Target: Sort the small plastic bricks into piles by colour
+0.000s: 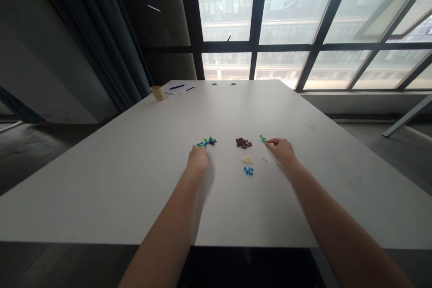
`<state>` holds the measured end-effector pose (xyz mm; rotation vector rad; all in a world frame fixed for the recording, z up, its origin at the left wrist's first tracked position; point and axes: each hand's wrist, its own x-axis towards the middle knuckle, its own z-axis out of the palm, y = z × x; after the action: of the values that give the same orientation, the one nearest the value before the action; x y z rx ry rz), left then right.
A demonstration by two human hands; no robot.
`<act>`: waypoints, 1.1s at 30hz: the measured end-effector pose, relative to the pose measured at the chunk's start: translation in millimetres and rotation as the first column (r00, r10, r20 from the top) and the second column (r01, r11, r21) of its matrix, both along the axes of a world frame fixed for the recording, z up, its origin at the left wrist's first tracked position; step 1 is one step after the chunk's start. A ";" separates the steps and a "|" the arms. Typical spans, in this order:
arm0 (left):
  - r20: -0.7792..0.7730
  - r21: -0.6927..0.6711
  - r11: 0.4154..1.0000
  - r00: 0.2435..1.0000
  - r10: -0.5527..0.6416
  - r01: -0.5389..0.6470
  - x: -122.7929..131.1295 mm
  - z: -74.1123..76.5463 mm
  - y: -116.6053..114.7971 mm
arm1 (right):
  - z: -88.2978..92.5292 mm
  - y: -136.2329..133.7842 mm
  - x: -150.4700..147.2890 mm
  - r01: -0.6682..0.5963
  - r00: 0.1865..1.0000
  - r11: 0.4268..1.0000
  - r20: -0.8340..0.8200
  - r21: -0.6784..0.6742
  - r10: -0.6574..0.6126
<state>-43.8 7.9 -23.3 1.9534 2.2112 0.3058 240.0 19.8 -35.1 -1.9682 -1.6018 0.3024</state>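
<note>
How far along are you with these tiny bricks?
Done: dark red pile, cream pile, blue pile sit apart. In hand: the right hand is at a small green pile, the left hand at the mixed pile. Left: that pile's colours are still jumbled.

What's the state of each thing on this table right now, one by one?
Left hand: fingers down at the near edge of the mixed bricks.
Right hand: extended, fingertips close to the green bricks.
Mixed bricks: green, blue and dark red, loosely heaped.
Green bricks: small separate cluster.
Dark red bricks: grouped together.
Cream bricks: grouped together.
Blue bricks: grouped together.
Tan cup: upright, far end.
Blue pen: lying on papers.
</note>
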 end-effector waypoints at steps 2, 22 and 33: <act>-0.011 0.004 1.000 1.000 -0.006 0.006 1.4 -0.4 0.5 | -0.5 -6.7 5.1 -0.004 0.999 0.999 -0.034 0.032 0.005; 0.960 -0.178 0.982 -0.208 0.187 0.060 45.1 11.2 -3.6 | 15.2 -29.3 -28.2 -0.301 0.941 0.912 -0.069 0.280 0.332; 0.887 -0.203 0.940 -0.354 0.296 0.275 67.0 8.5 -17.2 | 11.3 -41.3 -58.4 -0.520 0.796 0.728 -0.057 0.447 0.603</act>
<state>23.2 -9.4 -14.8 0.5381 0.7669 1.0132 181.6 -21.5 -23.8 -1.0585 -1.9157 0.3475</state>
